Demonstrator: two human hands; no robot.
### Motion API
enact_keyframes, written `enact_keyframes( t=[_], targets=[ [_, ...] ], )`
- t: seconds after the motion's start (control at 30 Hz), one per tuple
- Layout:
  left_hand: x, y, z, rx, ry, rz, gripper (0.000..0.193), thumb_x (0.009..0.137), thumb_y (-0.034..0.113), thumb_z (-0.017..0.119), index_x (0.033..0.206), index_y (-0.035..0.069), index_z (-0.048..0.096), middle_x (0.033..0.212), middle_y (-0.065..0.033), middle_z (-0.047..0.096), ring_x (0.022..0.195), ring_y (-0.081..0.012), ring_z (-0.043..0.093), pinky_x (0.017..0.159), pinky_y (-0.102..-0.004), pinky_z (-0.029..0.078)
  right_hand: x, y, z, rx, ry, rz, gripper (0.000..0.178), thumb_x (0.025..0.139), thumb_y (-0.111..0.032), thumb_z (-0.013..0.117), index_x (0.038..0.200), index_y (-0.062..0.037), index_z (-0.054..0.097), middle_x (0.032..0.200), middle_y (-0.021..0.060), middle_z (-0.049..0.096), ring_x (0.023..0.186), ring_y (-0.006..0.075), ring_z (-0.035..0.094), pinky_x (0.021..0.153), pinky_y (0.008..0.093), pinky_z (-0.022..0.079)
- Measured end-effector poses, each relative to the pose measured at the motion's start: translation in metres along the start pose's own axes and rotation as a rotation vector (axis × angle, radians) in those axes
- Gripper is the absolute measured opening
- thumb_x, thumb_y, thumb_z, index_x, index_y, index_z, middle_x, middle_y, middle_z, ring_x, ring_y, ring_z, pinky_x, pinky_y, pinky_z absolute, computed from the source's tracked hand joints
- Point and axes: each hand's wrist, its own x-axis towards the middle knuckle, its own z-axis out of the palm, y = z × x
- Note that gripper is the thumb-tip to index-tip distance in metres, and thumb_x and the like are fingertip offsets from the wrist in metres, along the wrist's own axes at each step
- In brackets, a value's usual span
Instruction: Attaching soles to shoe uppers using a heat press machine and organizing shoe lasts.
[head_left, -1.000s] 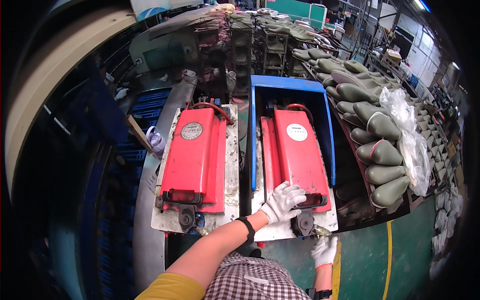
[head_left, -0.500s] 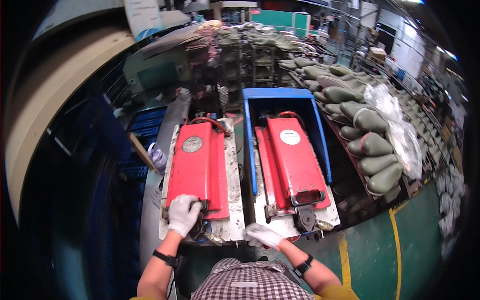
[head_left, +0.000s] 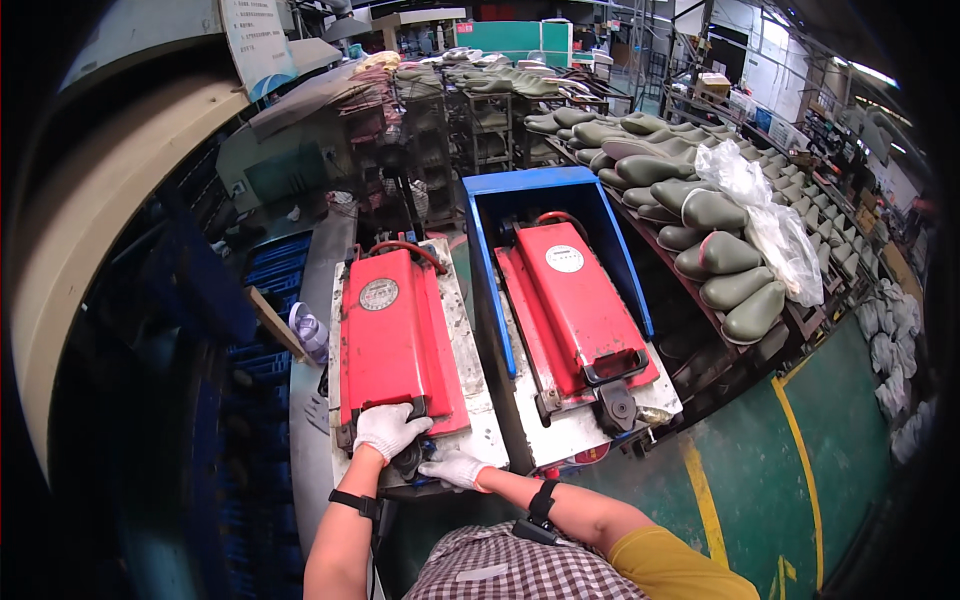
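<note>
The white-gloved right hand point(head_left: 455, 468) has shifted left beside the white-gloved left hand point(head_left: 388, 430), whose fingers bend over the near end of the left long red cover point(head_left: 385, 350), either grip impossible to tell, the cover on a stained white plate point(head_left: 485, 425) left of green floor point(head_left: 760, 490).

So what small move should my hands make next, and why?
Probably ease your right hand slightly left onto the black fitting: the two look very close, though contact is unclear, and your left hand rests over the front end of the left red cover.
</note>
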Motion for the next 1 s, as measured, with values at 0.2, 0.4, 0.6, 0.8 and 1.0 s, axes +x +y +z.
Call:
enact_keyframes(
  t=[0.2, 0.4, 0.6, 0.8, 1.0],
  targets=[
    [0.003, -0.005, 0.007, -0.006, 0.048, 0.026, 0.059, 0.088, 0.065, 0.062, 0.095, 0.008, 0.076, 0.090, -0.0194, 0.075, 0.088, -0.0376, 0.073, 0.079, -0.0479, 0.056, 0.004, 0.002, 0.007, 0.005, 0.101, 0.049, 0.044, 0.099, -0.053, 0.062, 0.110, -0.0098, 0.066, 0.068, -0.0001, 0.052, 0.056, 0.0124, 0.049, 0.051, 0.0297, 0.040],
    [0.003, -0.004, 0.011, 0.024, 0.055, 0.056, 0.057, 0.090, 0.064, 0.058, 0.092, 0.009, 0.074, 0.089, -0.0182, 0.075, 0.087, -0.0368, 0.073, 0.078, -0.0489, 0.056, -0.011, 0.005, 0.077, 0.635, 0.161, 0.115, 0.045, 0.100, -0.059, 0.059, 0.091, -0.0142, 0.058, 0.066, -0.0012, 0.053, 0.052, 0.0127, 0.053, 0.047, 0.0270, 0.041],
    [0.001, -0.005, 0.015, -0.011, 0.092, 0.055, 0.057, 0.089, 0.064, 0.060, 0.091, 0.009, 0.074, 0.086, -0.0190, 0.074, 0.084, -0.0371, 0.073, 0.076, -0.0497, 0.056, 0.000, 0.000, 0.119, 1.162, 0.136, 0.229, 0.029, 0.095, -0.044, 0.075, 0.092, -0.0203, 0.059, 0.074, -0.0049, 0.060, 0.065, 0.0101, 0.061, 0.053, 0.0231, 0.048],
    [0.005, -0.018, 0.022, -0.070, 0.131, 0.096, 0.055, 0.089, 0.063, 0.061, 0.093, 0.011, 0.075, 0.084, -0.0178, 0.074, 0.081, -0.0364, 0.073, 0.073, -0.0495, 0.056, 0.007, -0.019, 0.141, 1.186, 0.349, 0.154, 0.018, 0.096, -0.030, 0.071, 0.093, -0.0199, 0.057, 0.070, -0.0050, 0.057, 0.052, 0.0086, 0.050, 0.047, 0.0262, 0.041],
    [0.006, -0.009, 0.008, -0.083, 0.128, 0.108, 0.052, 0.089, 0.061, 0.061, 0.093, 0.010, 0.075, 0.088, -0.0173, 0.074, 0.083, -0.0359, 0.073, 0.076, -0.0492, 0.056, 0.067, -0.020, 0.166, 1.402, 0.284, 0.136, 0.039, 0.096, -0.042, 0.068, 0.122, -0.0136, 0.064, 0.103, 0.0030, 0.067, 0.085, 0.0179, 0.063, 0.073, 0.0364, 0.050]
  ],
)
